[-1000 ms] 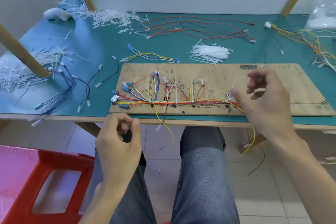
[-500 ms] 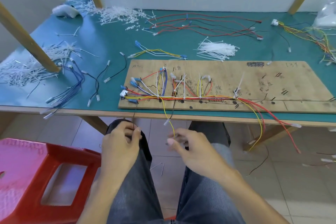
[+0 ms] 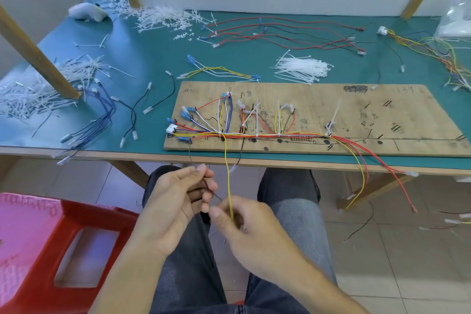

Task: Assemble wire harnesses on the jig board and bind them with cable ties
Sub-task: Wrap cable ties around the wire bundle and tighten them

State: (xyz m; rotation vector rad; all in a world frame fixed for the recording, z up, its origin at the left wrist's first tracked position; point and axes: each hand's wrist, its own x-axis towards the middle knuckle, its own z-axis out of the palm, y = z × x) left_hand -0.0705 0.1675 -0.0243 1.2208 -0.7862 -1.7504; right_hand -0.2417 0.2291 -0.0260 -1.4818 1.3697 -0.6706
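Observation:
A wooden jig board (image 3: 318, 99) lies on the green table with a multicoloured wire harness (image 3: 257, 134) routed along its front edge, several white cable ties (image 3: 334, 116) sticking up from it. A yellow wire (image 3: 227, 176) hangs from the harness over the table edge to my lap. My right hand (image 3: 244, 227) pinches that yellow wire's lower end. My left hand (image 3: 178, 199) is closed on a thin dark wire (image 3: 214, 192) that runs between both hands. A bundle of loose cable ties (image 3: 300, 70) lies behind the board.
Red and black wires (image 3: 285, 33) lie at the back, blue and black wires (image 3: 102, 115) at the left, heaps of tie offcuts (image 3: 28, 94) around a wooden post (image 3: 38, 59). Red and yellow harness wires (image 3: 369, 166) droop off the right. A red stool (image 3: 51, 250) stands at my left.
My right hand came down from the board's right part to my lap and took hold of the hanging yellow wire. It now meets my left hand, which stayed low.

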